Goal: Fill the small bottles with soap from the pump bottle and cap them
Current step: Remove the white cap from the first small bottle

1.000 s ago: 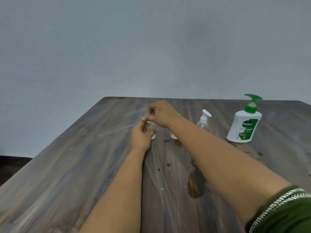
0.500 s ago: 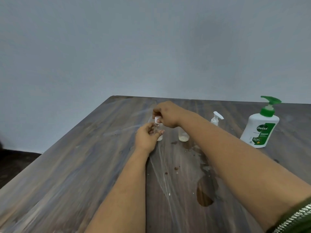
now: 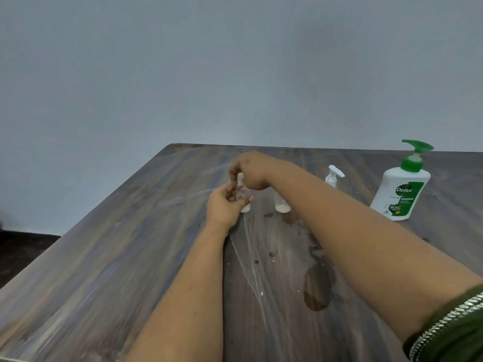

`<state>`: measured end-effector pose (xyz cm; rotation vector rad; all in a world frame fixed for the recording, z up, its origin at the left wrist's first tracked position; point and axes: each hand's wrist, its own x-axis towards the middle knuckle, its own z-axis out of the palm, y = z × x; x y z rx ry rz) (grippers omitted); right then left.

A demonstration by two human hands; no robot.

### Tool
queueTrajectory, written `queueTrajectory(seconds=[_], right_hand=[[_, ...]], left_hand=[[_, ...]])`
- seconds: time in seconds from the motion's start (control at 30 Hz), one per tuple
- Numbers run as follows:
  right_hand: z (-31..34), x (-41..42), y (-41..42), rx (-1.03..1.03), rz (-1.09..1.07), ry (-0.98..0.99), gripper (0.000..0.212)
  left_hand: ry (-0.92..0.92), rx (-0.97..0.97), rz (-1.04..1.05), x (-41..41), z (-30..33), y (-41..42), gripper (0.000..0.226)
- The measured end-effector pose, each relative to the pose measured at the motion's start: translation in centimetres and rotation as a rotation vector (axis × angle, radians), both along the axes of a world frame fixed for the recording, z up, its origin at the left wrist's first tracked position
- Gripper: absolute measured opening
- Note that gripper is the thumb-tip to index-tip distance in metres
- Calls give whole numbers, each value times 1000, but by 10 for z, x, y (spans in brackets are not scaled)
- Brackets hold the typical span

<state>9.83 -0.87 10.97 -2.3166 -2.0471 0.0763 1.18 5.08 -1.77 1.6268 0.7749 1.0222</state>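
The left hand (image 3: 224,207) rests low on the wooden tabletop (image 3: 104,270), its fingers curled round the lower body of a small clear bottle (image 3: 245,205) that stands upright with a little white soap in its base. Right above it, the right hand (image 3: 252,171) reaches across from the right, its fingertips pinching a white cap (image 3: 240,178) at the bottle's neck; whether the cap is fully seated cannot be told. Just right of this, partly behind the right forearm, a second bottle (image 3: 282,205) stands on the tabletop, also with white soap at its bottom. Farther right, a third bottle (image 3: 333,176) wears a white pump top, its body hidden by the arm. At the far right stands the white pump bottle (image 3: 401,190) with a green pump head. Dark wet patches (image 3: 317,288) and white streaks mark the tabletop nearer the camera.
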Motion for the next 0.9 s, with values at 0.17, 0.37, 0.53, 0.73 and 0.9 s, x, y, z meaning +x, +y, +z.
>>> queueTrajectory(seconds=[0.17,0.37,0.53,0.73,0.9], right_hand=[[7,-1,1,122,-62,-7,33],[0,0,2,67,-31,-52,6],[11,1,-4,80,-18,61,32],[-2,4,4,123,-68,13,28],[15,2,-2,-36,-20,77,36]], left_hand=[[-6,-3,5,-2,4,-4,29],[2,-5,7,-2,4,-4,29],[20,10,17,-3,5,-5,29],[2,0,-4,-4,7,-6,32],[13,7,5,-4,8,-7,33]])
